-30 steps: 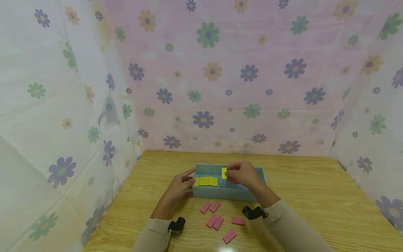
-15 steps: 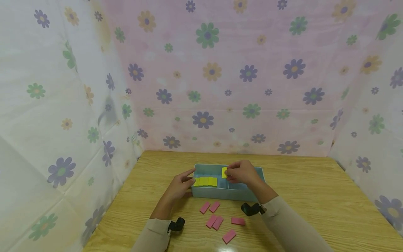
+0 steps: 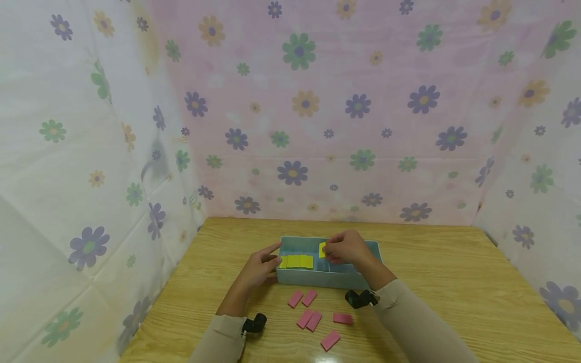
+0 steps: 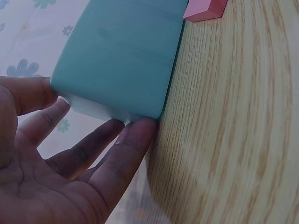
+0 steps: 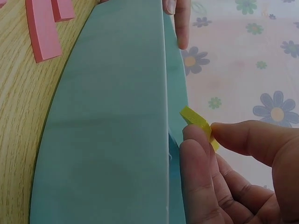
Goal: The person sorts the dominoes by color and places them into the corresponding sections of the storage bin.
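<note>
A light blue divided box stands on the table. My right hand is over its middle and pinches a yellow domino-shaped block between thumb and fingers. In the right wrist view that yellow block is tilted, just past the near wall's rim. Several more yellow blocks lie in a row along the front of the left compartment. My left hand touches the box's left end. In the left wrist view its fingertips rest on the end wall, with the thumb by the upper corner.
Several pink blocks lie scattered on the wooden table in front of the box, two of them side by side and touching. A flowered cloth hangs behind the table and along both sides.
The yellow block in my right hand has tilted slightly, and my right wrist has shifted a little to the left. My left hand and the box stay where they were.
</note>
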{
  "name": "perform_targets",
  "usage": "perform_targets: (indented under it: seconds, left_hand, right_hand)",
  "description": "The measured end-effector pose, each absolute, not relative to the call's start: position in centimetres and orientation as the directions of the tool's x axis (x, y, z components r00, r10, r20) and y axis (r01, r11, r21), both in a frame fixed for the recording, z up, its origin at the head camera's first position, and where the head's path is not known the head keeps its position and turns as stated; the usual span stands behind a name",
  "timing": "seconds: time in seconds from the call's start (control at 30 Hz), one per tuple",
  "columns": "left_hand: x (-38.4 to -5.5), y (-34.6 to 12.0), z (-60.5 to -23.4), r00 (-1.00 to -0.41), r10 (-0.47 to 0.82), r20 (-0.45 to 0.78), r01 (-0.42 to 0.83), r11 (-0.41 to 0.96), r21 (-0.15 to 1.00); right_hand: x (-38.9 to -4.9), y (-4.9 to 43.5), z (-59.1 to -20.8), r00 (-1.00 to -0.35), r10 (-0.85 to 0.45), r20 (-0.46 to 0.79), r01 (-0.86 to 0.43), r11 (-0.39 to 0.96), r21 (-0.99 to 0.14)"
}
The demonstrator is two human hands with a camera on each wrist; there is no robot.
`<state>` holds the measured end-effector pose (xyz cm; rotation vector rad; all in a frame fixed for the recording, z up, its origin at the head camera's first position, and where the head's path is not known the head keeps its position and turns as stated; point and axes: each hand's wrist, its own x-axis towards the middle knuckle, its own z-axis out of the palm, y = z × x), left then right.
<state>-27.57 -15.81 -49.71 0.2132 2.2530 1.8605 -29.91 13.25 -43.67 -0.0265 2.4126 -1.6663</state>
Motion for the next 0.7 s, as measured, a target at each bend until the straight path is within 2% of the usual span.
perform_targets:
  seconds: [0.7]
  left_hand:
    - [-27.65,-15.97,-49.86,-0.965,0.254,-0.066,-0.018,0.185,0.983]
  right_hand:
    - [-29.88,12.65,-43.37,-0.978,-0.13,-0.166,0.108,0.368,-0.923]
